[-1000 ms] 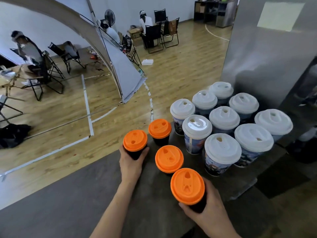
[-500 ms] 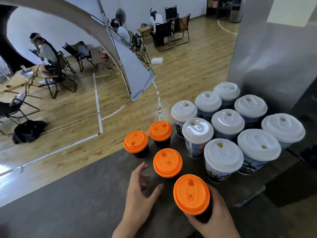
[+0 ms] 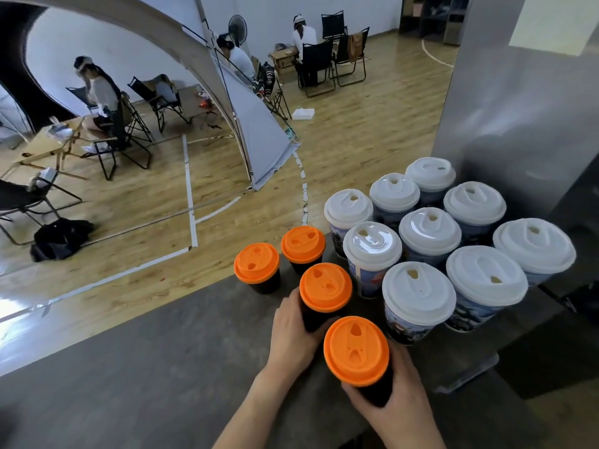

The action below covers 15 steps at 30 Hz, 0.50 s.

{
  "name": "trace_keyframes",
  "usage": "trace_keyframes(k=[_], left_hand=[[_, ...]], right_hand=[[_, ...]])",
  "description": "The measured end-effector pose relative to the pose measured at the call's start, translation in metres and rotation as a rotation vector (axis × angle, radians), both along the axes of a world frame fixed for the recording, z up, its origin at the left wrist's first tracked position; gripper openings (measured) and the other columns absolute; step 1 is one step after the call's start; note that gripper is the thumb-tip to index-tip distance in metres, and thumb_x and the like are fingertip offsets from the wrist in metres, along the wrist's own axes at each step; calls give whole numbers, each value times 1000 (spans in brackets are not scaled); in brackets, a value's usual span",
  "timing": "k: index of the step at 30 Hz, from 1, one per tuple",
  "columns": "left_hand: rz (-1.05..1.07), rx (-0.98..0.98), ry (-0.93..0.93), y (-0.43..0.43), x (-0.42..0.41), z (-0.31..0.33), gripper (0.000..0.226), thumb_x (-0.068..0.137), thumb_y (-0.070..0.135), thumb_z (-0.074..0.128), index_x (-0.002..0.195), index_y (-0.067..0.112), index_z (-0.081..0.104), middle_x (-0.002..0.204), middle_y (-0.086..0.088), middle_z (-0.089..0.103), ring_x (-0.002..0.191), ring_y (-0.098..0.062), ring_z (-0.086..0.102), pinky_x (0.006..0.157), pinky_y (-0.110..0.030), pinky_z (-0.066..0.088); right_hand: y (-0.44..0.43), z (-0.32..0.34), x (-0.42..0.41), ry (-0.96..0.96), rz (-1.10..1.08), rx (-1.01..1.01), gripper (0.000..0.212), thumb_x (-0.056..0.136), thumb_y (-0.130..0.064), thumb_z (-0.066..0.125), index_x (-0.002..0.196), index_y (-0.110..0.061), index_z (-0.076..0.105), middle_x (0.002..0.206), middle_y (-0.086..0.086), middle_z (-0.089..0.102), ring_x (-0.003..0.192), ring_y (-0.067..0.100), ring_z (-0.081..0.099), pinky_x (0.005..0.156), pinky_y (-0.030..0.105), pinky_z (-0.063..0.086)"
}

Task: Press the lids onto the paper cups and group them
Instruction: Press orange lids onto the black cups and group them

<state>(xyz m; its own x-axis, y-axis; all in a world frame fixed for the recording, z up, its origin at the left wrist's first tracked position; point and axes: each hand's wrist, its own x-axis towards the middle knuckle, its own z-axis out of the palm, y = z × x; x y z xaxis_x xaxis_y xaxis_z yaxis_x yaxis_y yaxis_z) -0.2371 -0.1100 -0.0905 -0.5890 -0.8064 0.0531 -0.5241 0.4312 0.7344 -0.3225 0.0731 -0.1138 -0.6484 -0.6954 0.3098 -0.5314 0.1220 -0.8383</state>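
Observation:
Several black paper cups with orange lids stand on the dark grey table. My left hand grips the side of the middle orange-lidded cup. My right hand holds the nearest orange-lidded cup from below and behind. Two more orange-lidded cups stand free near the table's far edge. To the right, several taller printed cups with white lids stand packed together in rows.
A metal cabinet wall rises right behind the white-lidded group. The table's far edge drops to a wooden floor with folding chairs, a grey tent and seated people beyond. A dark block lies at the right.
My left hand let go of the far-left orange-lidded cup, drew back, then closed round the middle orange-lidded cup. My right hand kept holding the nearest cup.

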Motion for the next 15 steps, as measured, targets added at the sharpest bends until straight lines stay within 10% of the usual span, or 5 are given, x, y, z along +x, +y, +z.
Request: trace_keyframes(k=[6,15], left_hand=[[17,49,54,15,41,3,72,88,17,80,149,25,41,142,9,53,131,1,51,113,-28,43],[2,-188,-187,66,171,-5,45,102,47,55,143,27,54,155,17,38,148,0,27,124,-27,24]], right_hand=[[-5,0,5,-53,-76,2,103,46,-14,105,137,-9,56,130,-14,54,123,-1,48,104,38,43],[33,3,63,-129,-189,-31,58,71,0,90,100,-37,55,104,-13,61,103,-6,59,90,1,39]])
